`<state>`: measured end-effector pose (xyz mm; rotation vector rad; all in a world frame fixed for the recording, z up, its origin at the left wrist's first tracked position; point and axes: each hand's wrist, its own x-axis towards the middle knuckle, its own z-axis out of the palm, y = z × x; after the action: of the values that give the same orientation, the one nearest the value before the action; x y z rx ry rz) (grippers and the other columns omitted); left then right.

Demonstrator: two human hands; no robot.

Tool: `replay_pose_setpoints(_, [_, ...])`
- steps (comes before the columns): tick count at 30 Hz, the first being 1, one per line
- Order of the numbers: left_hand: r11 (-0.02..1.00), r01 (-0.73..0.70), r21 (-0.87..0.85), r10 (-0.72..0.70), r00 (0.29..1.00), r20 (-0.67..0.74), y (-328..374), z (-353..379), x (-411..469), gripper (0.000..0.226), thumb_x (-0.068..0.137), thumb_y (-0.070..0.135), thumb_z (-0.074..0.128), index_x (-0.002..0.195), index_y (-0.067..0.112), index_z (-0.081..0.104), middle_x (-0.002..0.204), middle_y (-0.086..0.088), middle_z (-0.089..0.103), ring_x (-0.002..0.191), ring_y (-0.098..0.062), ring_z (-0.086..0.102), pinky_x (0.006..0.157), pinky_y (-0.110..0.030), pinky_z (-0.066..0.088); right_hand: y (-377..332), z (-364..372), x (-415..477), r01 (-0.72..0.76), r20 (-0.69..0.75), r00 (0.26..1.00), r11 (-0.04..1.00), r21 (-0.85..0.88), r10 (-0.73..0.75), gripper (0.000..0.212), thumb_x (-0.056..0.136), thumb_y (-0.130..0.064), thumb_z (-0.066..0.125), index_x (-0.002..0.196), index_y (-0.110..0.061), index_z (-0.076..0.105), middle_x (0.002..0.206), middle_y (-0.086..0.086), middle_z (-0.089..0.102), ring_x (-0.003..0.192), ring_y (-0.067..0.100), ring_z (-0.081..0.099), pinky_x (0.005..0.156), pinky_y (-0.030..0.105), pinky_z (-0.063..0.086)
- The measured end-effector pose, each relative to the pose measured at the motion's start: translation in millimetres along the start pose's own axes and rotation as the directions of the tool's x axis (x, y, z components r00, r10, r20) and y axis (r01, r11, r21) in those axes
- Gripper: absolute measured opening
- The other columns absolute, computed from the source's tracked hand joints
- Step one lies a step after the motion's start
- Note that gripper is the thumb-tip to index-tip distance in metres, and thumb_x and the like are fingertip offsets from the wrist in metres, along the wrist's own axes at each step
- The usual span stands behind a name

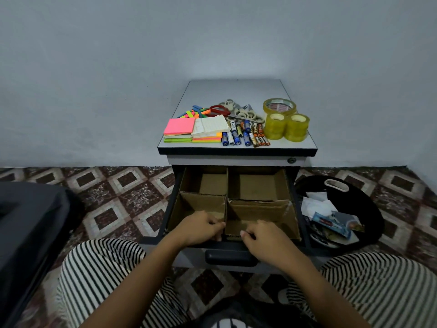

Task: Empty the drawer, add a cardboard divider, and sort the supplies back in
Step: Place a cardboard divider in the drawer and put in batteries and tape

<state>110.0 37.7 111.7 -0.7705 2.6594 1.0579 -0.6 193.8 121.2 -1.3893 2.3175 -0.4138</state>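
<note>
The open drawer of a small cabinet holds a brown cardboard divider that splits it into compartments with no supplies in them. My left hand pinches the divider's middle wall at the front. My right hand grips the front edge of the right near compartment. On the cabinet top lie sticky note pads, colour strips, scissors, several batteries and three tape rolls.
A black bin with paper scraps stands on the floor right of the drawer. A dark case sits at the left. My striped trouser knees frame the drawer's handle. Patterned tile floor lies all around.
</note>
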Motion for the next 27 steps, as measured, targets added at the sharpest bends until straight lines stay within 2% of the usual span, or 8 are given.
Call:
replay_pose_setpoints(2, [0.999,-0.008,-0.032,0.010,0.999,0.043,0.4,-0.1,-5.1,0.040,0.097,0.036,0.044,0.068,0.022,0.066,0.082,0.004,0.072,0.075,-0.008,0.062,0.085,-0.030,0.047,-3.0,-1.4,-3.0,0.005,0.032,0.999,1.000,-0.020,-0.004,0.040,0.098,-0.035,0.041,0.060,-0.022,0.042,0.066,-0.006,0.045,0.058,0.006,0.042,0.048,0.021,0.027])
replay_pose_setpoints(4, [0.996,0.005,-0.084,0.004,0.994,0.105,2.3,0.1,-9.1,0.039,0.098,0.034,0.044,0.069,0.019,0.067,0.081,0.000,0.071,0.069,-0.009,0.059,0.079,-0.029,0.049,-4.6,-3.2,-6.0,-0.008,0.079,0.997,1.000,0.011,0.007,0.039,0.098,-0.035,0.040,0.065,-0.017,0.052,0.066,-0.002,0.052,0.058,0.008,0.046,0.050,0.022,0.032])
replay_pose_setpoints(7, [0.986,0.060,-0.153,-0.026,0.977,0.214,2.0,2.8,-13.8,0.038,0.098,0.032,0.044,0.070,0.018,0.065,0.073,0.003,0.066,0.058,-0.005,0.054,0.061,-0.018,0.046,-5.1,-1.3,-11.4,-0.046,0.144,0.989,0.995,0.088,0.033,0.040,0.097,-0.036,0.040,0.082,-0.010,0.065,0.082,0.003,0.066,0.073,0.016,0.060,0.069,0.029,0.049])
replay_pose_setpoints(9, [0.986,0.075,-0.151,-0.033,0.964,0.263,-0.3,6.9,-17.1,0.038,0.099,0.032,0.042,0.071,0.019,0.064,0.072,0.006,0.064,0.055,-0.001,0.053,0.055,-0.013,0.044,-4.0,3.9,-15.5,-0.048,0.156,0.987,0.993,0.104,0.031,0.042,0.097,-0.037,0.039,0.085,-0.008,0.067,0.089,0.005,0.069,0.081,0.019,0.064,0.080,0.035,0.052])
replay_pose_setpoints(14, [0.969,0.104,-0.223,-0.035,0.955,0.294,-7.3,9.9,-21.6,0.036,0.099,0.032,0.041,0.075,0.021,0.065,0.075,0.005,0.065,0.058,0.000,0.056,0.057,-0.013,0.044,-0.4,12.0,-19.6,-0.048,0.121,0.992,0.988,0.145,0.031,0.045,0.097,-0.037,0.039,0.083,-0.005,0.067,0.088,0.009,0.069,0.082,0.021,0.063,0.080,0.035,0.050])
replay_pose_setpoints(23, [0.953,0.100,-0.287,-0.030,0.971,0.239,-7.7,13.7,-24.2,0.041,0.100,0.032,0.041,0.066,0.021,0.063,0.064,0.008,0.060,0.053,0.001,0.050,0.053,-0.014,0.039,-0.6,15.4,-22.2,-0.143,0.129,0.985,0.961,0.235,0.114,0.043,0.096,-0.042,0.042,0.085,-0.008,0.067,0.089,0.008,0.069,0.083,0.020,0.064,0.076,0.030,0.049])
replay_pose_setpoints(27, [0.950,0.113,-0.290,-0.039,0.968,0.249,-8.5,12.4,-24.3,0.040,0.099,0.033,0.042,0.067,0.022,0.063,0.066,0.008,0.061,0.053,0.000,0.050,0.053,-0.013,0.039,-0.7,16.7,-23.3,-0.156,0.141,0.982,0.953,0.262,0.122,0.040,0.095,-0.042,0.043,0.084,-0.012,0.067,0.092,0.005,0.070,0.085,0.017,0.065,0.077,0.030,0.050])
